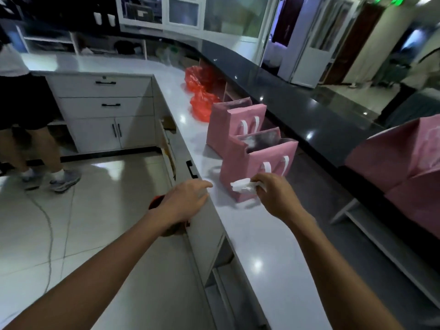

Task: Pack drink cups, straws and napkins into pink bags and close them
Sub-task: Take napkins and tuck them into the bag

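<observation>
Where the white counter point(259, 236) runs away along the dark raised ledge point(309, 115), two pink paper bags stand upright on it, mouths open upward, white handles on their sides. The far pink bag point(223, 129) sits just behind the near pink bag point(252, 172), touching it. In front of the near bag, the right hand point(273, 194) pinches a crumpled white napkin point(242, 186), whose long axis lies roughly level and points left. The left hand point(185, 201) hangs over the counter's edge, fingers loosely extended, holding nothing.
</observation>
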The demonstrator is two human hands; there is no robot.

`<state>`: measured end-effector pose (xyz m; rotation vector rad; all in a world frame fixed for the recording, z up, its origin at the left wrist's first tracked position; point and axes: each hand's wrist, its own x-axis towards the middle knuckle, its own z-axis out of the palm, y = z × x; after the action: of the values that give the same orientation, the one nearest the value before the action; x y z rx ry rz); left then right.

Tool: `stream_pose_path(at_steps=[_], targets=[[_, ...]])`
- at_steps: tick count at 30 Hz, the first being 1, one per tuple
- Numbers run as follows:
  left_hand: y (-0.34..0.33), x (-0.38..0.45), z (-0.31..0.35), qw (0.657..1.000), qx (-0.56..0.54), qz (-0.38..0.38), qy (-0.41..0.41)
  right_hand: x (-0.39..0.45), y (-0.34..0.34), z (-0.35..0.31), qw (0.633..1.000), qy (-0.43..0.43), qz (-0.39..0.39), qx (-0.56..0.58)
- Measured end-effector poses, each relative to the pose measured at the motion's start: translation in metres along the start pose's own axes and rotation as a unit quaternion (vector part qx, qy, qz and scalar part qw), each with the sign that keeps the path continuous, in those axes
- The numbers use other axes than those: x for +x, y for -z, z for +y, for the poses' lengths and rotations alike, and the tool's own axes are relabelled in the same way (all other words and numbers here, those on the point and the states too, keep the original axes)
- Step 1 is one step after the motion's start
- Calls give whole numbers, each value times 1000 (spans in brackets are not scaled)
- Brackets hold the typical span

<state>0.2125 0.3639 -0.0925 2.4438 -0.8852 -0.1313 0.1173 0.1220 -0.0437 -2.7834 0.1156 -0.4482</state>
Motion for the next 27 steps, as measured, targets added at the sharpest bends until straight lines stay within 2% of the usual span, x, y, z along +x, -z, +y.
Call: stream_pose_path(at_steps=[10, 17, 23, 27], targets=[[15, 134, 34, 988, 25, 7, -151, 82, 37, 47, 996, -49, 66, -38], [-2, 218, 44, 976, 70, 41, -204, 136, 34, 89, 995, -50, 83, -38], [-9, 249, 38, 978, 86, 19, -187, 188, 13, 108, 997, -39, 63, 3], [-13, 247, 30, 981, 80, -3, -176, 208, -8, 110, 999, -35, 4, 36]])
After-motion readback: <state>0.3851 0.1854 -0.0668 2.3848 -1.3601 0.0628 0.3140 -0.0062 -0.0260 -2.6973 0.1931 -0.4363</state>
